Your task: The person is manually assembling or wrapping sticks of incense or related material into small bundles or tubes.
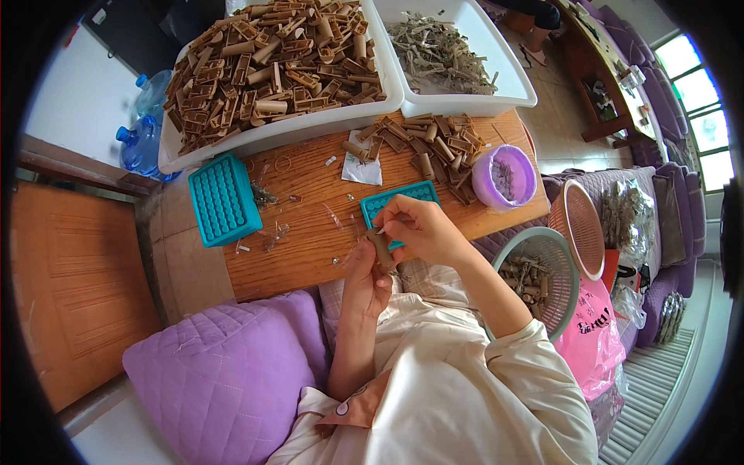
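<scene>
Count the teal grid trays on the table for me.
2. One teal tray lies on the table's left part, in full view. The other teal tray lies mid-table, partly covered by the right hand.

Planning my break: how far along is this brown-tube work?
Done: some finished-looking tubes lie in the grey basket. In hand: the left hand holds one brown tube while the right hand works a thin piece into it. Left: the table pile and the heaped white tray.
</scene>
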### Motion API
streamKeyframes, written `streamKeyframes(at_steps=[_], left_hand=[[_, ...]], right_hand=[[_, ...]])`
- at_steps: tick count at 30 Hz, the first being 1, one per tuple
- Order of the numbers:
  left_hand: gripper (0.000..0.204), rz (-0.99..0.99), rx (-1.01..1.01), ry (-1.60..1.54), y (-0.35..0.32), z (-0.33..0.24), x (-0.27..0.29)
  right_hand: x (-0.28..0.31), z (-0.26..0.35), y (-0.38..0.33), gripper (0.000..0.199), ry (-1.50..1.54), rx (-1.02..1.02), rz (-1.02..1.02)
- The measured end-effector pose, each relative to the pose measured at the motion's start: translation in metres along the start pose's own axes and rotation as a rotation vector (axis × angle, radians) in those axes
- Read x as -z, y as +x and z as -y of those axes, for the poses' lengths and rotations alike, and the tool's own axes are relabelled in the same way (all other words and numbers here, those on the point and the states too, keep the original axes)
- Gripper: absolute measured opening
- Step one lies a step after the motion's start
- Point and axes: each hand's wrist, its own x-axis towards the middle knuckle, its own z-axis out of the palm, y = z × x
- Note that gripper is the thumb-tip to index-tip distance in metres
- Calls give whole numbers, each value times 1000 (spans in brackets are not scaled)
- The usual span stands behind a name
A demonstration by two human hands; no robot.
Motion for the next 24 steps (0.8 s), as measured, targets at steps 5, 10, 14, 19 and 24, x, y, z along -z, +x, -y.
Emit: streamKeyframes(at_steps=[5, 10, 14, 19, 24], left_hand=[[35, 35, -59, 147, -2, 1, -5], [34, -21, -36, 120, -1, 2, 2], [29, -39, -71, 255, -1, 5, 1], [27, -62, -19, 362, 2, 10, 4], [34, 222, 197, 401, 6, 18, 0]], right_hand=[[0, 1, -1, 5, 24, -27, -13], [-5, -12, -1, 6, -193, 117, -58], [-6, -29, -1, 7, -292, 146, -88], [9, -44, -8, 6, -183, 137, -11], [31, -44, -26, 17, 221, 201, 123]])
